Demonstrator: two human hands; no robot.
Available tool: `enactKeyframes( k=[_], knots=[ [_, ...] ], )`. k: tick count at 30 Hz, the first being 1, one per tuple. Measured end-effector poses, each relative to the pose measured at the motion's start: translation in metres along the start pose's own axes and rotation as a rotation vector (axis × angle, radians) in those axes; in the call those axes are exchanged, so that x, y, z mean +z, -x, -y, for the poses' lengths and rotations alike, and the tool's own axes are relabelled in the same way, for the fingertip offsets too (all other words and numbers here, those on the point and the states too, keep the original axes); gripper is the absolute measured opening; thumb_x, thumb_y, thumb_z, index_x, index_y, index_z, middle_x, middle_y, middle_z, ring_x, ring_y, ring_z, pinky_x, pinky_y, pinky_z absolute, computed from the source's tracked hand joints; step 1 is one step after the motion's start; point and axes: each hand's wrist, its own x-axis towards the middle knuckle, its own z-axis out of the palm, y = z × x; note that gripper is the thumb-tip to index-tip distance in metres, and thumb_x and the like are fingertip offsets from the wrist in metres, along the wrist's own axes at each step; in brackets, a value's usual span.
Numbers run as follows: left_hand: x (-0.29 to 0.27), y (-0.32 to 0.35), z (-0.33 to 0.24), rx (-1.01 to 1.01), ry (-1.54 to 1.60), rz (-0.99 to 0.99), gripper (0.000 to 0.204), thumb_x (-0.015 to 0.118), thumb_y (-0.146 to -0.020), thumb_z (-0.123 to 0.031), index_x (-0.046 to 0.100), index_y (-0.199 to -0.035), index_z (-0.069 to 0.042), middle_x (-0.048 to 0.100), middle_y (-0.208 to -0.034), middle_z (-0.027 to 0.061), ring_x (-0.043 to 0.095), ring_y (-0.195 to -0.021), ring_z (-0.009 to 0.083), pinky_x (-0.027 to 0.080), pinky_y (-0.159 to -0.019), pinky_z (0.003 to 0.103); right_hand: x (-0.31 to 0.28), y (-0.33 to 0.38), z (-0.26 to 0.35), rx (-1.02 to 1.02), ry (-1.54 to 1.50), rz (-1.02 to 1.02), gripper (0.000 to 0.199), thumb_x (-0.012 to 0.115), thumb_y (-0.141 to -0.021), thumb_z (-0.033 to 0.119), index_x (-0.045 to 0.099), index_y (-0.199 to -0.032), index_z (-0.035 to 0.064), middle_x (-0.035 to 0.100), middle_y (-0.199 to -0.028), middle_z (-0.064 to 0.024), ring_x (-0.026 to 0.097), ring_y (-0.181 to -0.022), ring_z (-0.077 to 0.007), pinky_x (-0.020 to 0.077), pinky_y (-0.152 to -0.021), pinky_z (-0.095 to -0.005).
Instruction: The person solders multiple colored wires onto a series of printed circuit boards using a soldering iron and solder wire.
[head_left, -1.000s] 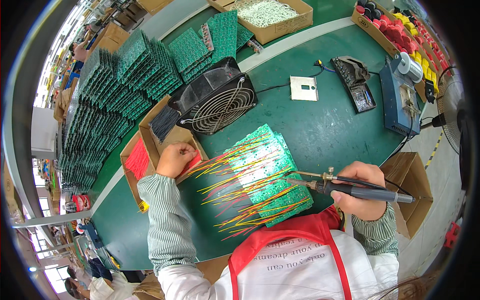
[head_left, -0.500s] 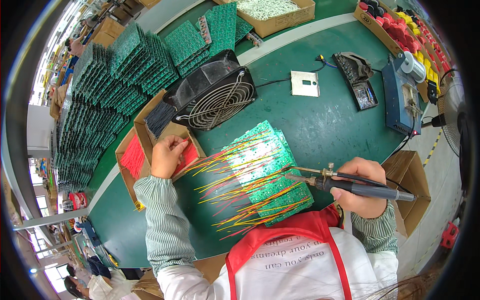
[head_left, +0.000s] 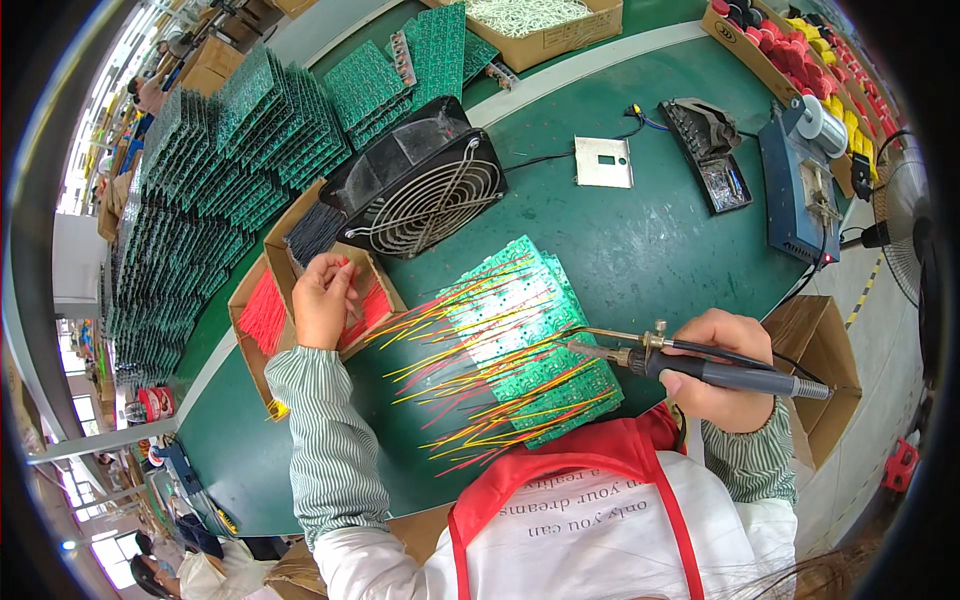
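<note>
My left hand point(head_left: 322, 300) is over the divided cardboard box point(head_left: 285, 205), its thumb and forefinger pinched with a bit of red wire showing at the tips. Below it lie short red wires point(head_left: 374, 303) in one compartment. My right hand point(head_left: 722, 372) grips a soldering iron point(head_left: 715, 374) with a thin metal solder-feed tube point(head_left: 610, 335) fixed alongside. The iron's tip points left, over the right part of a group of green circuit boards point(head_left: 530, 340). Red and yellow wires point(head_left: 450, 365) fan out leftward from these boards.
A black fan with a wire guard point(head_left: 425, 190) stands behind the box. Tall stacks of circuit boards point(head_left: 190, 200) fill the far left. At right are a blue solder-feeding unit point(head_left: 800, 190) with a spool, a black iron holder point(head_left: 705, 155) and a metal plate point(head_left: 603, 162).
My left hand has risen slightly away from the red wires, with red at its pinched fingertips. The right hand and soldering iron have hardly moved; the whole view has shifted a little.
</note>
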Motion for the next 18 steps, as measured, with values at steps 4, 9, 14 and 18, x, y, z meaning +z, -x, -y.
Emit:
enactKeyframes(
  k=[4,9,14,18],
  knots=[
    [0.008,0.0,-0.004,0.064,0.088,-0.069,0.024,0.06,-0.089,-0.003,0.058,-0.112,0.003,0.067,-0.085,0.0062,0.059,-0.063,0.0073,0.043,-0.048,0.018,0.0,0.0,0.0,0.024,-0.005,-0.006,0.021,0.074,-0.067,0.012,0.06,-0.078,0.0009,0.063,-0.065,-0.0069,0.061,-0.052,-0.0138,0.0462,-0.051,-0.0253],
    [0.001,-0.005,0.021,-0.029,0.092,-0.021,0.021,0.064,-0.087,-0.004,0.064,-0.107,0.002,0.069,-0.085,0.0058,0.061,-0.069,0.0074,0.045,-0.051,0.017,0.0,-0.002,0.0,-0.004,0.013,-0.006,0.021,0.074,-0.067,0.012,0.06,-0.078,0.0009,0.064,-0.066,-0.0068,0.061,-0.052,-0.0136,0.0462,-0.051,-0.0252],
    [-0.001,0.0,0.014,-0.028,0.113,-0.075,0.015,0.065,-0.087,-0.008,0.068,-0.096,0.004,0.07,-0.088,0.0069,0.062,-0.073,0.0073,0.046,-0.055,0.019,0.0,0.0,-0.002,-0.011,0.011,-0.018,0.021,0.074,-0.067,0.012,0.059,-0.077,0.0011,0.063,-0.065,-0.0067,0.06,-0.052,-0.0138,0.046,-0.05,-0.0253],
    [-0.01,0.026,-0.017,0.131,-0.116,-0.084,0.018,0.063,-0.088,-0.009,0.067,-0.096,0.006,0.069,-0.083,0.005,0.062,-0.08,0.0095,0.048,-0.071,0.022,0.0,0.003,0.001,-0.028,0.001,-0.012,0.021,0.074,-0.067,0.011,0.059,-0.077,0.0012,0.062,-0.063,-0.0059,0.06,-0.051,-0.0134,0.0452,-0.049,-0.0252]
  ],
)
